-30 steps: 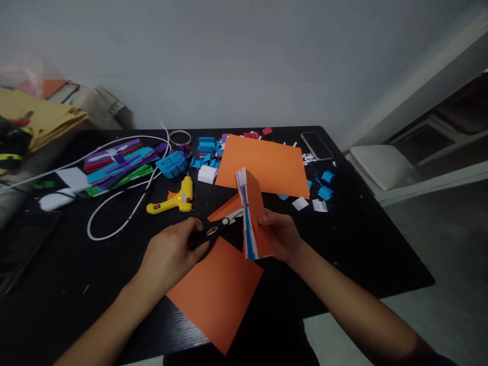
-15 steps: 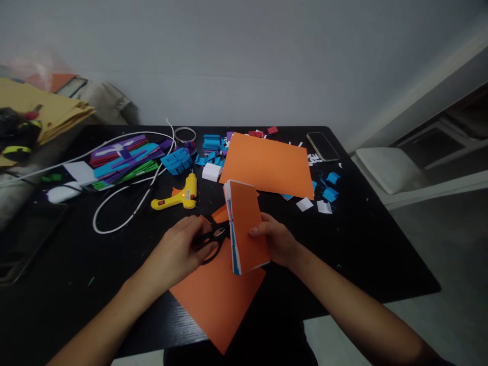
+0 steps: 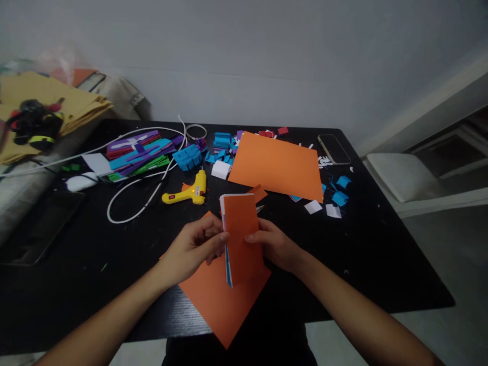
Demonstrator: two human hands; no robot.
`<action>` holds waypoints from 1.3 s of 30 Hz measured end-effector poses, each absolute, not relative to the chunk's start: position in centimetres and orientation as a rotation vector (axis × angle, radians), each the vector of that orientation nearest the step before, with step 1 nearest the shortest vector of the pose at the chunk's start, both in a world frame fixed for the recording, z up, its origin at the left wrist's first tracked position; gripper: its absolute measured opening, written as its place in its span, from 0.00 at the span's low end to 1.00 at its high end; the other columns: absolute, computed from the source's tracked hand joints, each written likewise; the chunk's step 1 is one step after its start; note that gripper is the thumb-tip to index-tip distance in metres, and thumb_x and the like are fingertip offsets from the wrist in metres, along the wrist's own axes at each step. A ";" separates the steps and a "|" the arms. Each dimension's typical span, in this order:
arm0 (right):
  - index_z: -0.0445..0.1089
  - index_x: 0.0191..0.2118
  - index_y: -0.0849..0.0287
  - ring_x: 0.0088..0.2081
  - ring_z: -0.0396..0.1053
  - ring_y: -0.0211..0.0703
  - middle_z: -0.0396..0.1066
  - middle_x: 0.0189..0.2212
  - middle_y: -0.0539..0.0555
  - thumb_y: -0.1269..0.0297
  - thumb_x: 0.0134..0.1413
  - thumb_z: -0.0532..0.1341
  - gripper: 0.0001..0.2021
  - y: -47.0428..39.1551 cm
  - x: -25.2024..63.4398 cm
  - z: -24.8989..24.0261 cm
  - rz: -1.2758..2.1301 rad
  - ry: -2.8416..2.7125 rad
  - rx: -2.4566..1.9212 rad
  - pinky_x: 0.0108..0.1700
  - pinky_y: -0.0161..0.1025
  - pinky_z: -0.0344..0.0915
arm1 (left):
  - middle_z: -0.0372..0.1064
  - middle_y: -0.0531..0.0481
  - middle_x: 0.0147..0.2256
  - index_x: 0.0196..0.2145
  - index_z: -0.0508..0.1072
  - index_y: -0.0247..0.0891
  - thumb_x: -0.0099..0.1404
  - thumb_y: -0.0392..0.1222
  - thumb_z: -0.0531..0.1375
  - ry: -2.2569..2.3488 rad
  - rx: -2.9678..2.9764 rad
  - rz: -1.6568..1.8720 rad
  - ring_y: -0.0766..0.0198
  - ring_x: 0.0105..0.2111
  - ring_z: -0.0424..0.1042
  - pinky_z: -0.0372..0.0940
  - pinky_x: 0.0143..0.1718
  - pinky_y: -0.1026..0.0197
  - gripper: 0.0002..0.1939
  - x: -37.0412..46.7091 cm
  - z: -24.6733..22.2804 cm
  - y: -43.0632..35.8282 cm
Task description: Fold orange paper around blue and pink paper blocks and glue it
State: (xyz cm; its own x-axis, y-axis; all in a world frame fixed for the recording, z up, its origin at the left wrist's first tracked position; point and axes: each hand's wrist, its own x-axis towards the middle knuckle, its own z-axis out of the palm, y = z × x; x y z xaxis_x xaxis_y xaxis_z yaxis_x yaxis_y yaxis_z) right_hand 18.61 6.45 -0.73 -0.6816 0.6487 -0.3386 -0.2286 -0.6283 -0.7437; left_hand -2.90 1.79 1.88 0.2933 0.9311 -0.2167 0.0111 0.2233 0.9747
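A stack of folded paper, orange in front with white and blue edges showing at its left side, stands upright over the table. My right hand grips its right side, thumb on the orange face. At its left edge, my left hand pinches the layers between thumb and curled fingers. Under both hands lies an orange sheet, one corner pointing at me. Behind the stack, a small orange piece and the tip of the scissors show; the rest of the scissors is hidden.
A yellow glue gun lies left of centre, near a looped white cable. Behind are colored paper bundles, a large orange sheet and a phone. Paper scraps lie at the right, a dark tablet at the left.
My left hand has let go of the black-handled scissors, which now lie mostly behind the stack, and has taken hold of the stack's left edge. The view has shifted slightly left.
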 end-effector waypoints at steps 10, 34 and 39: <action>0.59 0.60 0.49 0.48 0.77 0.47 0.74 0.52 0.55 0.61 0.53 0.75 0.33 5.7 18.2 -0.3 1.898 -1.088 -0.975 0.52 0.46 0.72 | 0.72 0.54 0.23 0.34 0.72 0.37 0.69 0.52 0.65 1.085 1.141 0.908 0.68 0.22 0.71 0.69 0.25 0.65 0.15 -2.3 2.0 1.8; 0.64 0.43 0.54 0.45 0.74 0.44 0.71 0.44 0.51 0.55 0.48 0.79 0.26 5.1 18.2 0.1 2.099 -1.175 -0.767 0.50 0.44 0.71 | 0.71 0.51 0.32 0.39 0.72 0.37 0.65 0.50 0.69 0.961 1.006 0.916 0.66 0.30 0.71 0.66 0.31 0.65 0.15 -2.0 1.3 1.6; 0.64 0.43 0.54 0.45 0.73 0.44 0.72 0.45 0.52 0.53 0.48 0.78 0.25 5.3 18.3 0.1 2.104 -1.178 -0.743 0.51 0.44 0.69 | 0.72 0.51 0.32 0.37 0.71 0.38 0.66 0.51 0.68 0.967 1.041 0.930 0.65 0.31 0.71 0.67 0.32 0.64 0.15 -2.1 1.4 1.7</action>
State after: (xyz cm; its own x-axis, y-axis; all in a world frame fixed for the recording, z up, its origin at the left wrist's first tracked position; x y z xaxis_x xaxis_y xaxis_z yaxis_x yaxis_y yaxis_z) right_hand 18.28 5.27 0.07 -0.6577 0.7327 -0.1751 -0.2337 -0.4194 -0.8772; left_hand -2.10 1.67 1.40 0.2965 0.9367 -0.1864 -0.1498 0.2384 0.9595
